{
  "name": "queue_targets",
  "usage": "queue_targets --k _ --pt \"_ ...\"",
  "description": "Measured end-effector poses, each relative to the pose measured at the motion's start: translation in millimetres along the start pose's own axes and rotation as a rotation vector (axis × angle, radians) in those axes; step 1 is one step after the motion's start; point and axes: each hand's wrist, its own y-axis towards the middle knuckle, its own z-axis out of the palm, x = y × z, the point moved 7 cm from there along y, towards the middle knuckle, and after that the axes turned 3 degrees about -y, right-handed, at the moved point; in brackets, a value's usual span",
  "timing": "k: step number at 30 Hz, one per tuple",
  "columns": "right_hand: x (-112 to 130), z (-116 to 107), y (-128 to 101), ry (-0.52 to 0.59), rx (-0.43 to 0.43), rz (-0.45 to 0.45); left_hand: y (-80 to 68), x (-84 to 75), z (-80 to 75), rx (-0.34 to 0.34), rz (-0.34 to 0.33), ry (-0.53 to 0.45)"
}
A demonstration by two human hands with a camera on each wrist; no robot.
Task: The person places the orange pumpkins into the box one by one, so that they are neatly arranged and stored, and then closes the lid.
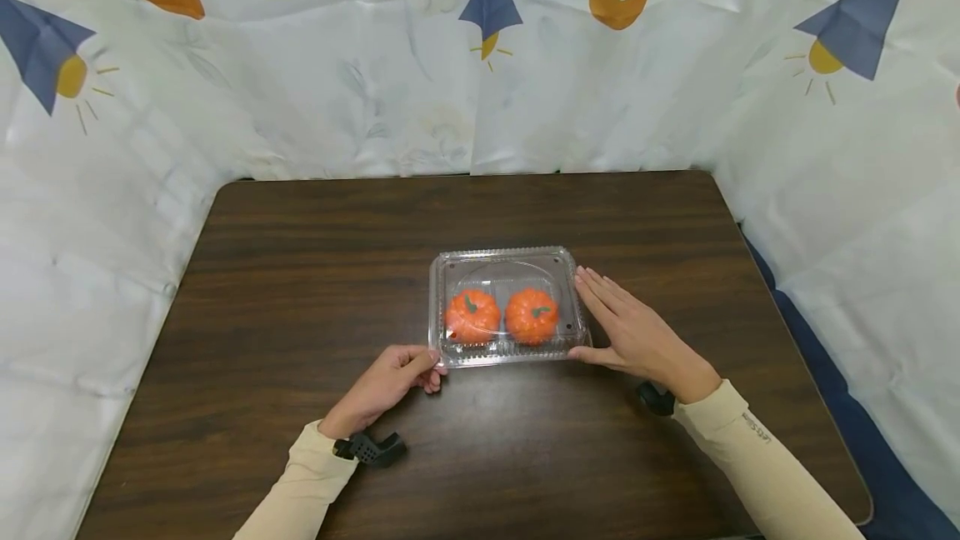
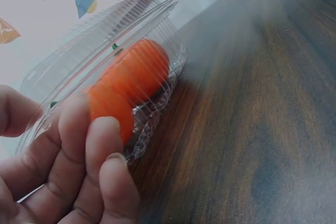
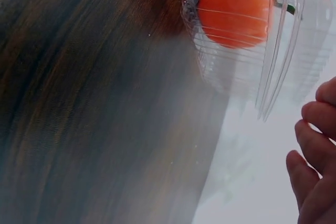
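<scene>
A clear plastic clamshell container [image 1: 502, 255] lies on the brown table with its lid down. Through the lid show two small orange pumpkins side by side, one on the left [image 1: 472, 319] and one on the right [image 1: 532, 317], each with a green stem. My left hand [image 1: 390, 379] pinches the container's near left corner between thumb and fingers; in the left wrist view the fingers [image 2: 107, 140] curl at its rim. Along the right side lies my right hand [image 1: 637, 332], fingers straight, thumb at the near right corner. Whether its fingertips press the rim, I cannot tell.
The wood-grain table [image 1: 315, 265] extends around the container on all sides. White printed cloth [image 1: 375, 90] hangs behind it and at both sides. Dark blue fabric [image 1: 832, 373] shows beyond the right edge. Black straps with a device [image 1: 371, 448] sit on the wrists.
</scene>
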Motion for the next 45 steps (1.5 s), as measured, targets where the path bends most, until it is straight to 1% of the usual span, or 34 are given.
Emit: queue_targets --k 3,8,12,16,20,23,27,30,34,37,41,45 --pt "-5.7 1.4 -6.3 0.089 0.014 0.066 0.3 0.2 0.1 -0.016 0.011 0.019" --pt "-17.8 9.4 -18.5 0.26 0.099 0.221 2.0 -0.3 -0.7 -0.068 0.018 0.055" --pt "-22.5 15.9 -28.4 0.364 0.14 0.303 3.1 0.3 -1.7 -0.111 0.019 0.075" --pt "-23.4 20.4 -32.2 0.43 0.137 0.332 4.0 1.3 -3.5 -0.15 0.024 0.062" --pt "-23.4 26.6 -33.8 0.5 0.116 0.344 4.5 2.7 -4.4 -0.173 0.022 0.05" --pt "-23.1 34.6 -35.6 0.59 0.127 0.372 4.5 3.1 -4.5 -0.178 0.021 0.05" --pt "-20.1 46.3 -36.1 0.764 0.167 0.405 4.4 3.2 -4.9 -0.183 0.021 0.044" --pt "-16.7 52.9 -35.8 0.896 0.186 0.41 4.3 3.5 -5.0 -0.184 0.018 0.036" --pt "-12.0 59.3 -35.0 1.033 0.2 0.42 4.2 3.7 -4.4 -0.18 0.017 0.022" --pt "-9.1 63.8 -34.2 1.115 0.211 0.44 4.0 3.5 -4.0 -0.179 0.02 0.011" --pt "-6.1 68.8 -34.2 1.221 0.22 0.489 3.7 3.4 -4.1 -0.18 0.026 0.003" --pt "-3.2 71.7 -33.3 1.292 0.215 0.529 3.7 3.3 -4.3 -0.18 0.031 -0.002"
